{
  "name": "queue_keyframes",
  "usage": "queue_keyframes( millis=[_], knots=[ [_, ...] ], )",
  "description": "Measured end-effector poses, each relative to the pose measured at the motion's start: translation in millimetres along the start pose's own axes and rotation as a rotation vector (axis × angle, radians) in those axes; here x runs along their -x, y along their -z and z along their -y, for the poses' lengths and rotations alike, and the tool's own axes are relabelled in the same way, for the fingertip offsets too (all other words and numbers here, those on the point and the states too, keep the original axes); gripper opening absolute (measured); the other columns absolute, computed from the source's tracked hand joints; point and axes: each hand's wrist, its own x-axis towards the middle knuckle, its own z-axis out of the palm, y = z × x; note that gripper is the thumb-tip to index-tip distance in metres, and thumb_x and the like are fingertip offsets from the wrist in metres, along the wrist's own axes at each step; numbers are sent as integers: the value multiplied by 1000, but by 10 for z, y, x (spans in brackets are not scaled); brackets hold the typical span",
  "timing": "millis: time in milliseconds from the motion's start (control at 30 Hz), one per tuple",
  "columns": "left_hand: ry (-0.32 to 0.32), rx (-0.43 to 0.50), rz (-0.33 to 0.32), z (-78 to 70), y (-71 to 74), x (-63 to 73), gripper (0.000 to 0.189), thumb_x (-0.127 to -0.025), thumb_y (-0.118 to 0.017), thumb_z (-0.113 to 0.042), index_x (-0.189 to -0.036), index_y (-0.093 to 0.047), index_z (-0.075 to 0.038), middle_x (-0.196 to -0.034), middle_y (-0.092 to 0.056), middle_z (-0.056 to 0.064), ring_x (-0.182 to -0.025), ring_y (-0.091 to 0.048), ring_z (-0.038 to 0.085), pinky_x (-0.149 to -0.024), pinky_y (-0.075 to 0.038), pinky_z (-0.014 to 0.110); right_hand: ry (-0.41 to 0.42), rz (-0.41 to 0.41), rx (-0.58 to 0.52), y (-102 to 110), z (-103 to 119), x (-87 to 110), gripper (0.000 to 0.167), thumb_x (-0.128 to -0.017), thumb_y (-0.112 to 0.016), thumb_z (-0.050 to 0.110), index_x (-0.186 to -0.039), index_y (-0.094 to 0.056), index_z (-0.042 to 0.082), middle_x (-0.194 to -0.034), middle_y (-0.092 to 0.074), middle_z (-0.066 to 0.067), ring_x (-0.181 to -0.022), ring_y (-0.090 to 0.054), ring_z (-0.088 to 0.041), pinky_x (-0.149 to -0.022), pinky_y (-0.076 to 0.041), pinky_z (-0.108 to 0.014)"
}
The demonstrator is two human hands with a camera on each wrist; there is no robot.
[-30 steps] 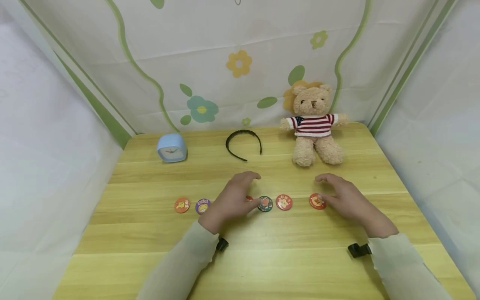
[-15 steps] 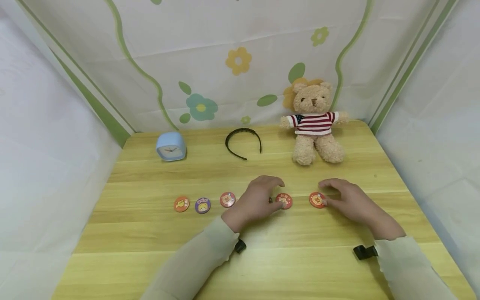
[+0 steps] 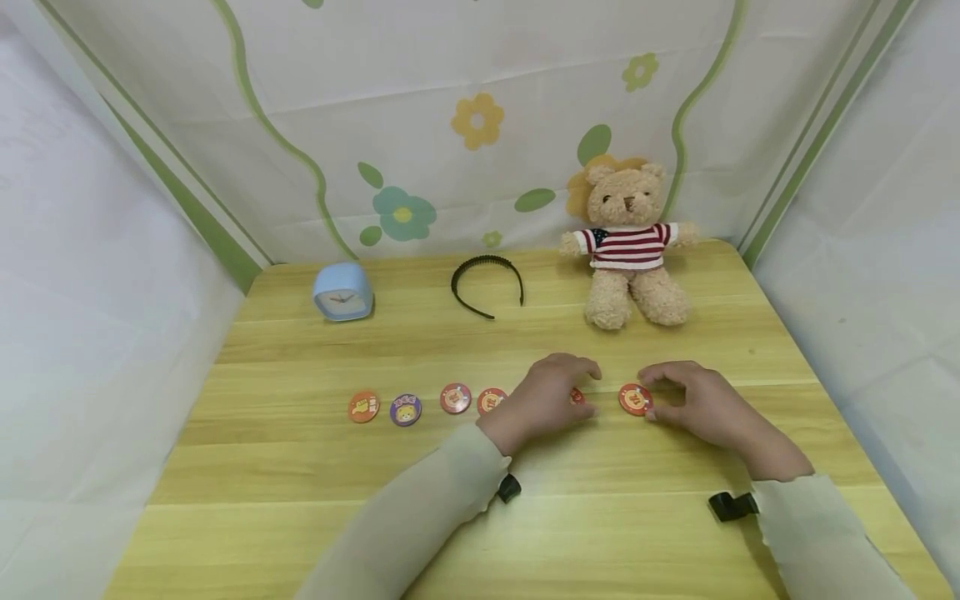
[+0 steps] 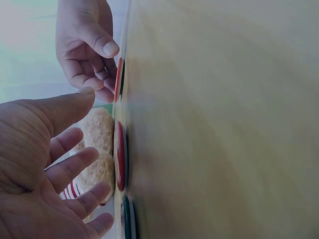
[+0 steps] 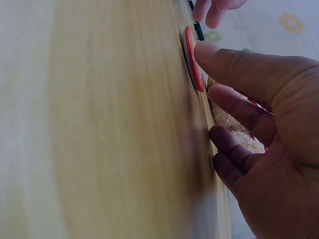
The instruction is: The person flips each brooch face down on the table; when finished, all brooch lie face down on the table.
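Round button badges lie in a row across the wooden table. My left hand (image 3: 543, 396) is over the right part of the row, thumb and fingers spread apart, with part of a red badge (image 3: 577, 397) showing between them. In the left wrist view that red badge (image 4: 119, 155) and a dark green badge (image 4: 129, 216) lie flat beside its fingers; the head view hides the green one. My right hand (image 3: 697, 404) is at the rightmost red badge (image 3: 636, 399). Its thumb (image 5: 214, 52) is right at that badge's rim, the index finger near the far side, other fingers loosely bent.
Left along the row lie an orange badge (image 3: 363, 407), a purple badge (image 3: 406, 410) and two red ones. Behind stand a blue alarm clock (image 3: 342, 292) and a teddy bear (image 3: 627, 250) in a striped shirt, with a black headband (image 3: 487, 265) between. White cloth walls enclose the table.
My left hand has slid rightward along the row, uncovering two red badges behind it and nearing the right hand. My right hand has shifted slightly, its thumb moving off the rightmost badge's face to its rim.
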Motion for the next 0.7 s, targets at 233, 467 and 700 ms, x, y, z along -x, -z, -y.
queue_keyframes(
  millis=[233, 467, 700],
  knots=[
    [-29, -54, 21, -82, -84, -123, 43, -99, -82, -38, -138, -70, -27, -143, -71, -9, -147, -55, 17, -127, -39, 36, 27, -29, 12, -2, -38, 21, 29, -88, -94, 28, -113, -79, 28, -137, -74, 0, -137, -60, -32, -112, -46, -43],
    [-7, -48, 28, -128, -181, -242, 40, -99, -81, -30, -138, -71, -24, -141, -72, -9, -143, -57, 17, -125, -41, 33, 58, -55, 17, -39, -94, 7, 32, -89, -94, 28, -117, -80, 34, -130, -75, 4, -128, -60, -22, -105, -46, -29],
    [-2, -38, 46, -165, -236, -338, 44, -99, -83, -24, -141, -71, -18, -144, -71, -5, -143, -59, 17, -124, -42, 26, 48, -61, 30, -69, -120, 10, 36, -89, -93, 28, -123, -80, 32, -129, -74, -2, -128, -62, -28, -106, -50, -49]
  ],
)
